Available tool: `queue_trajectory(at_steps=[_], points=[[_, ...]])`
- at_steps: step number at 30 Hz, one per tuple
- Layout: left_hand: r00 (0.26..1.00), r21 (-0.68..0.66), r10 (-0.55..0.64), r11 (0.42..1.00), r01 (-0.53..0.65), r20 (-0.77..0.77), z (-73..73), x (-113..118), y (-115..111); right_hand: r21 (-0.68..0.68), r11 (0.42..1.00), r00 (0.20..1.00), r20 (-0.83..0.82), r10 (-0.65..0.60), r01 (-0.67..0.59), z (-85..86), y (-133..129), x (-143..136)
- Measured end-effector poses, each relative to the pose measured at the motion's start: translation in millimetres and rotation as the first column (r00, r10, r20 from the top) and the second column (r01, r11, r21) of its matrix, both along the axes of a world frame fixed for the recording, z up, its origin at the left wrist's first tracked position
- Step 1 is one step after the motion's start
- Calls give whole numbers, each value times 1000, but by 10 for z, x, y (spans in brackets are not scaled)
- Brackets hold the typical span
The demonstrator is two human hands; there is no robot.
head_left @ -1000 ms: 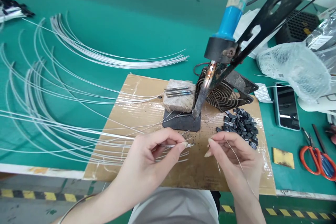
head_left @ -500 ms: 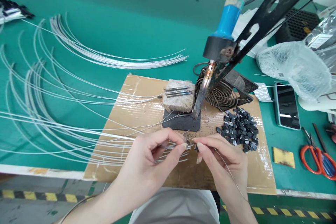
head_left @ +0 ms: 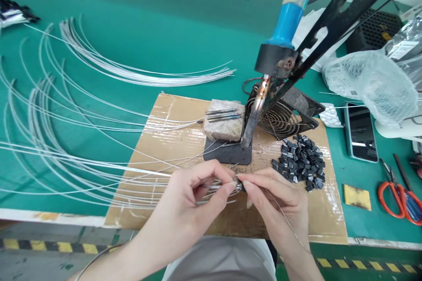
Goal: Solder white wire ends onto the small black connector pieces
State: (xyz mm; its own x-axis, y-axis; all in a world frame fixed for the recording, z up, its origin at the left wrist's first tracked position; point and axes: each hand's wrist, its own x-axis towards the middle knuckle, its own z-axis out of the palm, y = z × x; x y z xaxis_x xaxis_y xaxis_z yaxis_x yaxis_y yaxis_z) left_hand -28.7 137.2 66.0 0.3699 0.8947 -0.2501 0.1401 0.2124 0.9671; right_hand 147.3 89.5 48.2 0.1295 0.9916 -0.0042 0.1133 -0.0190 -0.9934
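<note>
My left hand [head_left: 194, 204] is closed in a pinch over the cardboard sheet [head_left: 316, 219], with the end of a white wire apparently between thumb and forefinger. My right hand [head_left: 280, 204] pinches a small black connector [head_left: 243, 187], its fingertips meeting those of the left. A thin strand [head_left: 286, 218] runs from the right fingers across the back of that hand to the wrist; its kind is unclear. The fingers partly hide the point where wire and connector meet. Under the left hand pass several more white wires [head_left: 141, 199], fanning leftward.
A blue-handled soldering iron [head_left: 286, 24] slants down in a black stand, tip near a pale block [head_left: 220, 129] bearing wire ends. Behind it sits a small fan [head_left: 277, 118]. Right lie a pile of black connectors [head_left: 300, 162], a phone [head_left: 361, 134], yellow sponge [head_left: 357, 197] and orange-handled scissors [head_left: 391, 199].
My right hand has moved slightly left, bringing the black connector against the left fingertips. The gap between the two hands has closed. My left hand has barely moved.
</note>
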Motion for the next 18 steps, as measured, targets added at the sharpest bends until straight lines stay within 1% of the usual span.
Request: queue_trajectory(at_steps=[3,6,9,15,18], points=[[1000,-9,-9,1000,9,-13,36,13,27,-5,1000,1000,6,10,-10,-4,3,2],[1000,-25,-4,1000,4,-10,66,34,53,-3,1000,999,50,5,-5,-17,-14,10],[999,4,22,1000,-22,-25,73,53,65,42,999,995,105,0,-5,-47,-50,16],[993,70,69,996,-63,-91,54,82,99,105,990,980,164,-115,98,-81,-129,-55],[990,82,90,993,-82,-105,54,97,135,96,984,948,266,-173,153,-52,-142,-86]])
